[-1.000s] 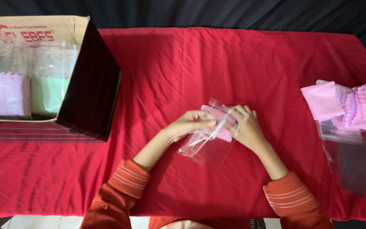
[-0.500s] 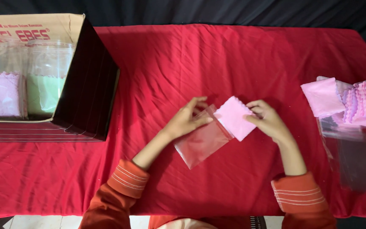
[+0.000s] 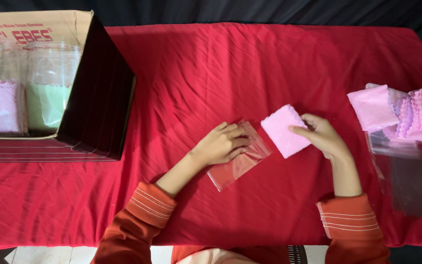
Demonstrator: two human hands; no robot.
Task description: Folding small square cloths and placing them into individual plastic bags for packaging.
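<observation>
The left hand [image 3: 221,144] is pressing fingers flat on an empty clear bag [image 3: 240,157] on the red cloth [image 3: 196,73]. The right hand [image 3: 321,134] is pinching a folded pink cloth [image 3: 283,130] just beside it. The box [image 3: 50,83] is holding bagged pink and green cloths.

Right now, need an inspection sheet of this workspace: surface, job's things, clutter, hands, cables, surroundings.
Surface: table under a wrinkled red cloth.
Job's things: folded pink cloth and a flat clear plastic bag, lying side by side near the table's middle.
Clutter: pile of pink and lilac cloths at the right edge, over a stack of clear bags; cardboard box at the left, holding bagged pink and green cloths.
Hands: left hand presses on the bag's upper end; right hand grips the pink cloth's edge.
Cables: nothing seen.
Surroundings: dark backdrop behind the table; pale floor at the bottom edge.
</observation>
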